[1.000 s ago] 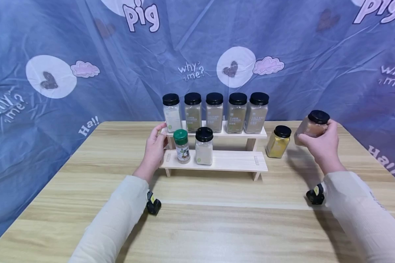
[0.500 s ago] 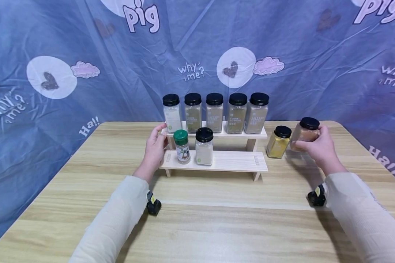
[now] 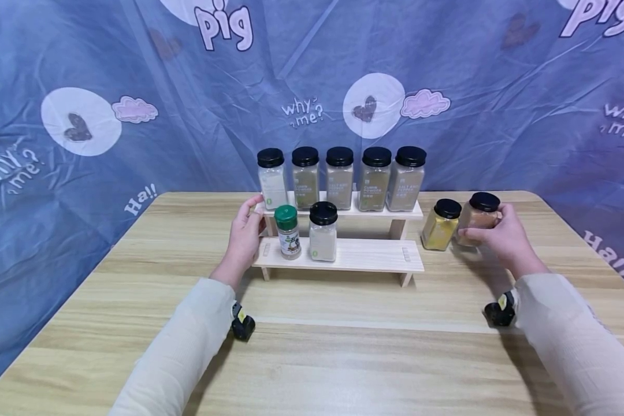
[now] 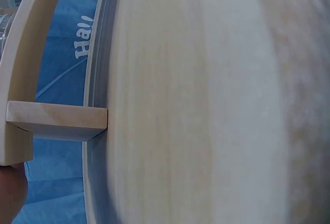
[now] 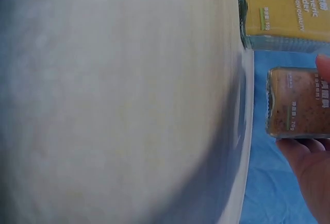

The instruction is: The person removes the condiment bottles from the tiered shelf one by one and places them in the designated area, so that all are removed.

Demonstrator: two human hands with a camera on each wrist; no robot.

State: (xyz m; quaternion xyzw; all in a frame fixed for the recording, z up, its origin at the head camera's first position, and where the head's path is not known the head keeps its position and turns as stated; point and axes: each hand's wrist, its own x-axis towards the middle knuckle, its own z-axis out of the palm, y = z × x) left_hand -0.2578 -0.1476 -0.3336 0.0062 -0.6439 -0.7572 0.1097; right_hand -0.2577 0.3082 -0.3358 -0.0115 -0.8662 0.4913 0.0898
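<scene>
At the left end of a wooden two-tier spice rack, my left hand grips the upper shelf's edge; the left wrist view shows just a fingertip below the rack's wood. My right hand holds a spice jar of reddish-brown powder with a black lid, thumb on one side and fingers on the other. It stands upright beside a turmeric powder jar on the table. The right wrist view shows the brown jar with a narrow gap to the turmeric jar. Whether its base touches the table I cannot tell.
Several black-lidded jars, including a cumin powder jar, line the upper tier. A green-capped shaker and a pale powder jar stand on the lower tier's left half. A blue printed cloth hangs behind the wooden table.
My right hand has brought the brown jar down and left, from tilted above the table to upright close beside the turmeric jar. My left hand has stayed on the rack.
</scene>
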